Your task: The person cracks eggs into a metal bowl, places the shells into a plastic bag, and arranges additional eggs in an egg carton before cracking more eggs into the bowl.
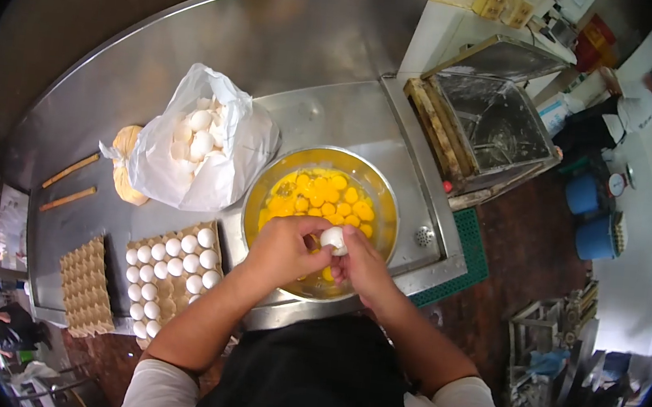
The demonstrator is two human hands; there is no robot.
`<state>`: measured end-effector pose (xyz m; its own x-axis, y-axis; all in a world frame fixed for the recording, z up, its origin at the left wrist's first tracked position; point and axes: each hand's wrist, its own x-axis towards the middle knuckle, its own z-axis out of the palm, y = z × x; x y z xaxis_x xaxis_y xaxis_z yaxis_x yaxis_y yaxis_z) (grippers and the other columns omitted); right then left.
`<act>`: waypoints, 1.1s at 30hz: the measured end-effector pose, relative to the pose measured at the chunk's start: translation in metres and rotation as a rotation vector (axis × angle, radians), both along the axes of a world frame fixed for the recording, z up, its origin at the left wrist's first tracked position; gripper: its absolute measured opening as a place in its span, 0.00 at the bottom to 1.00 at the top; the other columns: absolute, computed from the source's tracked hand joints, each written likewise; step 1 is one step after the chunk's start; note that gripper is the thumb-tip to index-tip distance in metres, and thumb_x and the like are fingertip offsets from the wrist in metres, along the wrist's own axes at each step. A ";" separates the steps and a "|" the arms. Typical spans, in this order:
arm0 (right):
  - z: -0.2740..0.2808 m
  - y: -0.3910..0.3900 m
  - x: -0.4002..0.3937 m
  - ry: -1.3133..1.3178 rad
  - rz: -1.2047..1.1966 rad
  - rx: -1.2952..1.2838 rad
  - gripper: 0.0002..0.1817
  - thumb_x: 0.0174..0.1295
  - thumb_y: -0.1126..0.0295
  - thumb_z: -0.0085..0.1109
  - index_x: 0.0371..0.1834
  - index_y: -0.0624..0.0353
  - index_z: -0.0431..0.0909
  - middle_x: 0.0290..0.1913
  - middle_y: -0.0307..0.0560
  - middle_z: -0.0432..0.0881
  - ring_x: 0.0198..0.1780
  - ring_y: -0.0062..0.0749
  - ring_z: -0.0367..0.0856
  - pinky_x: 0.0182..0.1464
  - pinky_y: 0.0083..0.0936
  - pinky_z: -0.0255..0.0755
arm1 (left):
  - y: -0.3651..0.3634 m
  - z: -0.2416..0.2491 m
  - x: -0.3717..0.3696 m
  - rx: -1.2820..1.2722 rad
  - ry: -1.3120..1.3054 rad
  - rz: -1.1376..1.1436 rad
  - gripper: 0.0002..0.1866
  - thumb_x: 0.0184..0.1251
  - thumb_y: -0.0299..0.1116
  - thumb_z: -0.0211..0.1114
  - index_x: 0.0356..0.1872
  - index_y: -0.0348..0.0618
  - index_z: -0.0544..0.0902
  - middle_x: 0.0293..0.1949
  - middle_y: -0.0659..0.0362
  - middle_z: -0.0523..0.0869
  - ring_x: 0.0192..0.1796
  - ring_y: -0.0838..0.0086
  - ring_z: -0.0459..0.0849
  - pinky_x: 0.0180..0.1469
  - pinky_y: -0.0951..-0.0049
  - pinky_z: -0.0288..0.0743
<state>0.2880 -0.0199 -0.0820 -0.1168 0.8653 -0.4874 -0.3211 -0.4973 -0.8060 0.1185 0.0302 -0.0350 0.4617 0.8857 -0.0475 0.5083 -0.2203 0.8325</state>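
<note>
A white egg is held between my left hand and my right hand, the fingers of both closed around its shell. They are over the near part of a wide steel bowl, which contains many cracked eggs with bright yolks. Left of the bowl stands a white plastic bag filled with broken eggshells. Nearer to me on that side, a cardboard tray carries rows of whole white eggs, with some bare pockets.
An egg tray without eggs lies at the far left. Two wooden sticks and a tied bag of tan stuff rest on the steel counter. An open metal-lined box stands right; a person is beyond.
</note>
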 end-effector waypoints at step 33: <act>0.034 0.014 0.001 0.026 0.269 0.038 0.23 0.79 0.52 0.44 0.65 0.56 0.71 0.49 0.47 0.85 0.43 0.32 0.86 0.42 0.28 0.79 | -0.008 0.031 -0.047 0.177 -0.015 -0.035 0.20 0.59 0.36 0.76 0.52 0.40 0.87 0.40 0.53 0.91 0.37 0.69 0.90 0.41 0.72 0.82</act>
<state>0.2891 -0.0056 -0.0477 -0.3572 0.8189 -0.4492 -0.2026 -0.5374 -0.8186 0.0719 0.0224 -0.0037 0.4919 0.8631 0.1144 0.4857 -0.3811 0.7867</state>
